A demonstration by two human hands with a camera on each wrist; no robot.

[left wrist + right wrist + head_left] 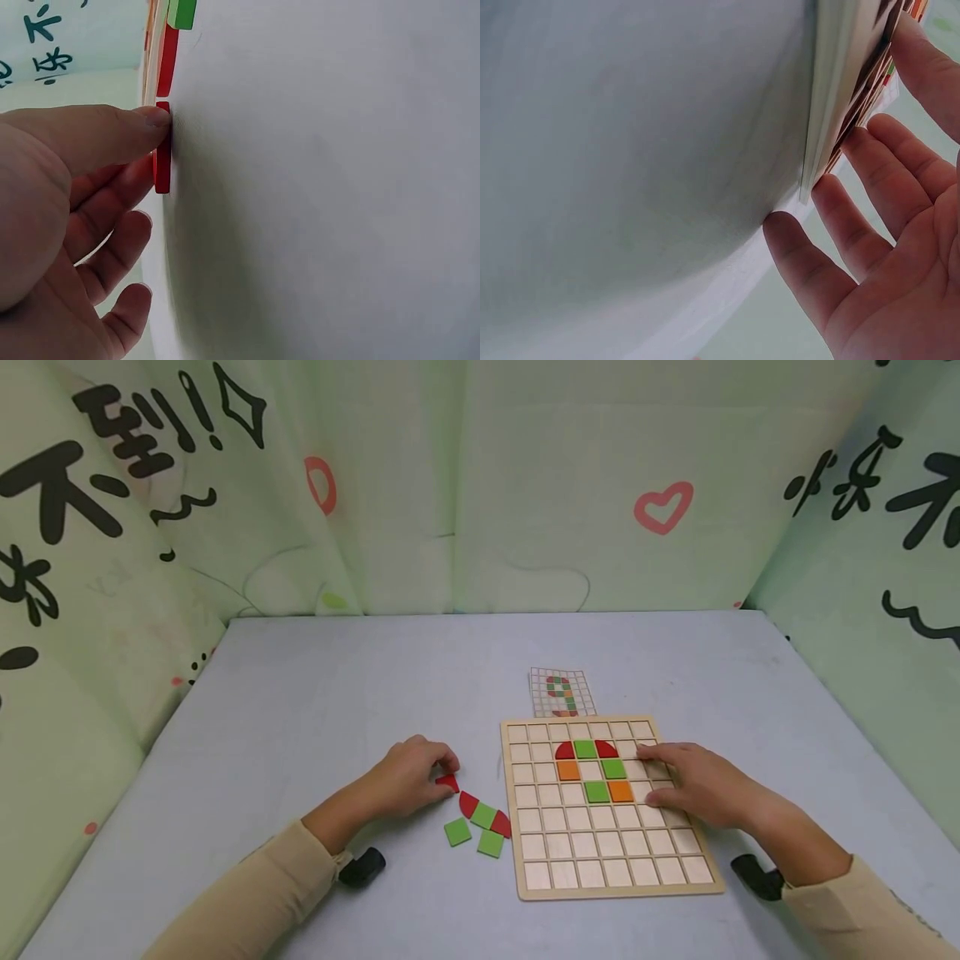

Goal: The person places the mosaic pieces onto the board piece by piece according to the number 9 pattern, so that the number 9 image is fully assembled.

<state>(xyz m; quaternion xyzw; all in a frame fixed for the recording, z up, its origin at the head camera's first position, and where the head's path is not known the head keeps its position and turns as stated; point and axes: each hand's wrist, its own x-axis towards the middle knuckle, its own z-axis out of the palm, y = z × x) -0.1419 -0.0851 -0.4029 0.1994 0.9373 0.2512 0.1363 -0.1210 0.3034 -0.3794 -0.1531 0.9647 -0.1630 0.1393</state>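
Note:
My left hand point(411, 777) pinches a red tile point(447, 782) between thumb and fingers at the table surface, left of the board. In the left wrist view the red tile point(163, 150) shows edge-on under the thumb; its full outline is hidden. My right hand point(705, 783) rests on the right side of the wooden grid board point(622, 893), fingers extended and spread. On the board's upper middle sit red rounded tiles point(565, 751), green squares point(585, 749) and orange squares point(568, 770), forming a partial loop with a bare cell inside.
Loose tiles lie between my left hand and the board: green squares point(457, 832) and red rounded tiles point(468, 804). A printed pattern card point(581, 685) lies behind the board, its lower edge meeting the board's far rim. Printed curtains point(480, 485) enclose the white table point(337, 677).

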